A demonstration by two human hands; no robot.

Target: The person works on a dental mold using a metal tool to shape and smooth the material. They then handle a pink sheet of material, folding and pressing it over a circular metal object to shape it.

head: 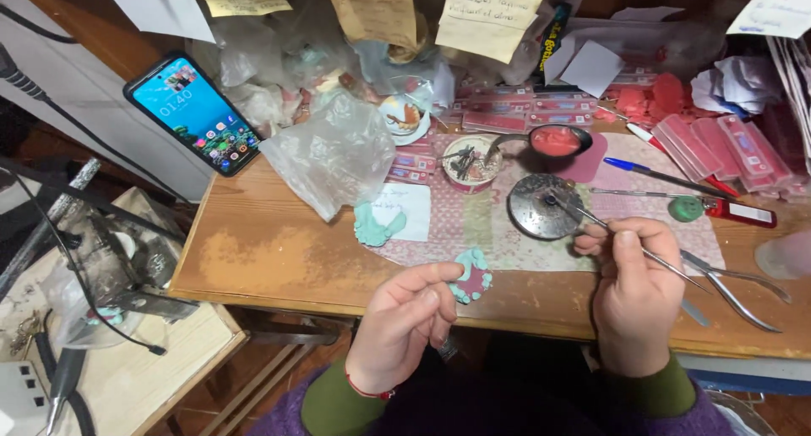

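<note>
Close above the table edge, left hand (405,318) pinching teal dental model (470,277); right hand (632,292) gripping thin metal tool (591,220)

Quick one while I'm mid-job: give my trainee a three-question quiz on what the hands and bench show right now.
1. True or false: the left hand holds the teal dental cast at the edge of the wooden bench.
2. Where does the tip of the thin metal instrument in the right hand reach? A) the smartphone B) the round metal dish C) the pliers
3. Fill in: the ladle holds melted ____ wax.

Key
1. True.
2. B; the smartphone lies far left, the pliers lie right of the hand.
3. Pink.
</note>
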